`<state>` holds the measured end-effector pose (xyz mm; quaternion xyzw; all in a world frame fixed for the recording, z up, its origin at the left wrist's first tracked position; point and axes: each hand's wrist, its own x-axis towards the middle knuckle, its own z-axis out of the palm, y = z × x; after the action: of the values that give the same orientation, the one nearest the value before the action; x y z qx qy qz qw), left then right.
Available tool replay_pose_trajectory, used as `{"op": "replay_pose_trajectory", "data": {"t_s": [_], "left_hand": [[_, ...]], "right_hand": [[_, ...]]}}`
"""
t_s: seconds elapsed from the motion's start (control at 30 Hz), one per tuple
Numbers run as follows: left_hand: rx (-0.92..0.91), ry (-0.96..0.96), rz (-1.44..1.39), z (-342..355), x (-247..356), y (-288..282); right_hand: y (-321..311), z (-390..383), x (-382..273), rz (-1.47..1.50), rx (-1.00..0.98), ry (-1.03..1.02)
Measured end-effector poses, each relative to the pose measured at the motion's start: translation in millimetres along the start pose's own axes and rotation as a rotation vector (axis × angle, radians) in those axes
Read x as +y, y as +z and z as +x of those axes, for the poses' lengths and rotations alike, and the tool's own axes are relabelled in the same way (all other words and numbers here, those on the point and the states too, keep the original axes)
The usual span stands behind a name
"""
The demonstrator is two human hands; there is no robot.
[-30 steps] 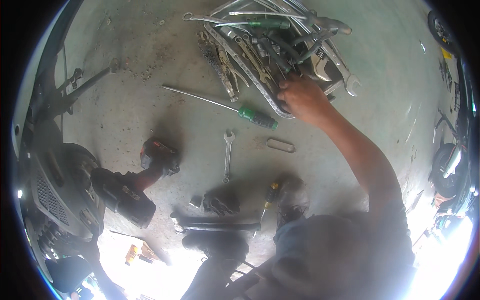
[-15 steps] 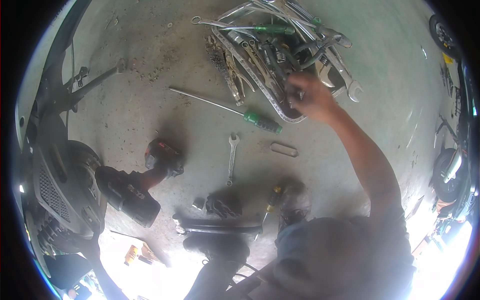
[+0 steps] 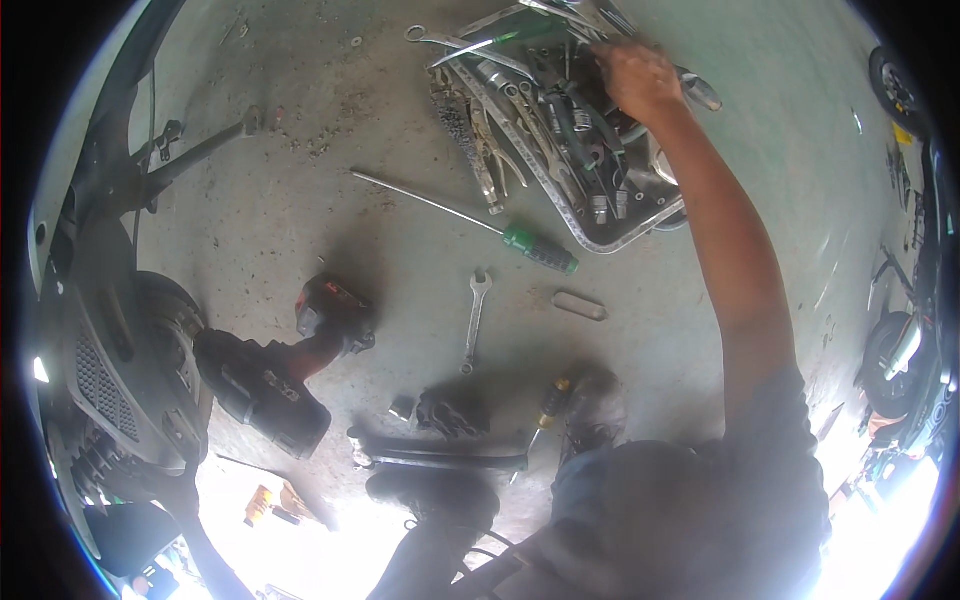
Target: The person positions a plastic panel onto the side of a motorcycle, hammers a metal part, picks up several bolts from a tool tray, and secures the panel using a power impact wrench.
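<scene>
My right hand (image 3: 640, 82) reaches over the far side of a metal tool tray (image 3: 622, 240) heaped with tools. Its fingers are curled down among the tools, and whatever they grip is hidden. Just left of the fingers, a screwdriver (image 3: 480, 48) with a green handle lies tilted across the heap. Around it are a ring-ended wrench (image 3: 455, 40), several pliers, sockets (image 3: 600, 208) and other wrenches. Locking pliers (image 3: 487, 165) lie against the tray's left side. My left hand is out of the picture.
On the floor lie a long green-handled screwdriver (image 3: 540, 248), a combination wrench (image 3: 474, 320), a flat oblong metal piece (image 3: 579, 305) and a cordless impact wrench (image 3: 265, 385). A yellow-handled screwdriver (image 3: 553, 402) and a long bar tool (image 3: 440, 456) are near my feet. A motorcycle (image 3: 130, 370) stands left.
My right hand has moved from the tray's near corner to its far side, uncovering sockets there. The green screwdriver on the heap has tilted, handle end farther away. The view has shifted slightly.
</scene>
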<state>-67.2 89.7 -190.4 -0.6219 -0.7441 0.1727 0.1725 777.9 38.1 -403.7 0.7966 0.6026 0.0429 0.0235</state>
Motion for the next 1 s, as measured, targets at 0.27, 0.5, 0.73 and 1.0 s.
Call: {"op": "replay_pose_trajectory", "data": {"t_s": [0.27,0.5,0.73,1.0], "left_hand": [[-0.035,-0.042,-0.128,-2.4,-2.3,0.2],[0.157,0.102,-0.504,-45.6,52.5,-44.0],[0.507,-0.099,-0.636,-131.5,118.4,-60.9],[-0.143,0.260,-1.556,-186.0,322.5,-172.1]], "right_hand": [[1.4,1.7,-25.9,-0.292,-0.056,-0.060],[-0.9,10.2,-24.5,-0.232,-0.148,-0.089],[-53.2,-22.2,-53.5,0.281,0.360,0.006],[-179.8,-114.1,-208.3,1.424,-0.483,-0.330]]}}
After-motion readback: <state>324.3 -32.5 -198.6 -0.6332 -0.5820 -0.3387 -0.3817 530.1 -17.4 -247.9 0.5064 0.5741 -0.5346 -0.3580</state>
